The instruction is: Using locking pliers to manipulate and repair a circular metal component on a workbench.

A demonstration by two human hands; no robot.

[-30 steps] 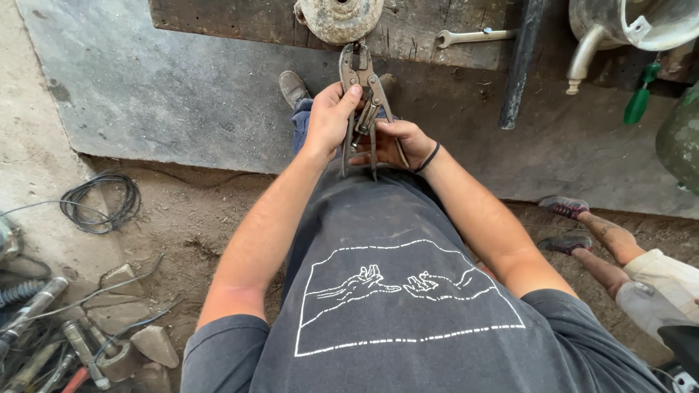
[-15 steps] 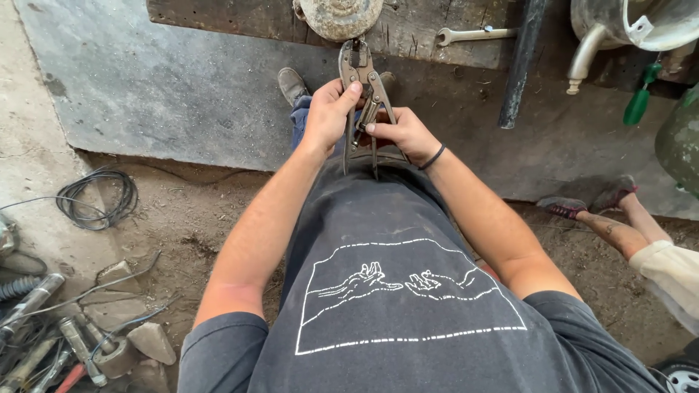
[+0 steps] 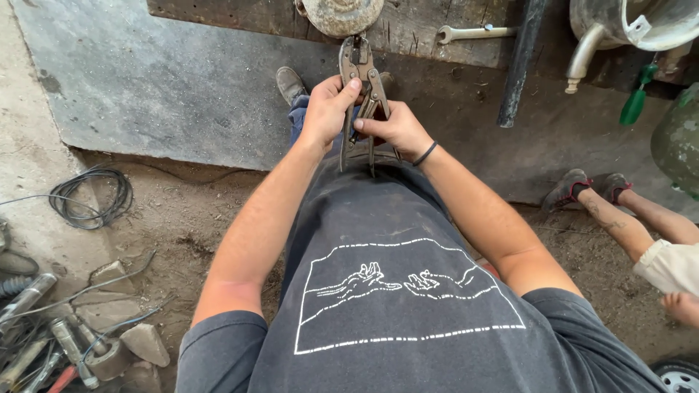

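Two hands on locking pliers (image 3: 362, 87): left hand (image 3: 326, 109) fingers wrapped round handle, right hand (image 3: 397, 131) fingers pinching lever.

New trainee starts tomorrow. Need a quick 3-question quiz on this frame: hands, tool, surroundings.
1. True or false: both hands grip the same tool.
2. Multiple choice: what lies on the wooden board above the tool's head? A) an open-ended spanner B) a hammer C) a saw
3. Short answer: what lies coiled on the ground on the left of the picture?

Key
1. True: the left hand and the right hand both hold the locking pliers, handles toward the body.
2. A: the spanner lies on the board.
3. A coil of black cable.
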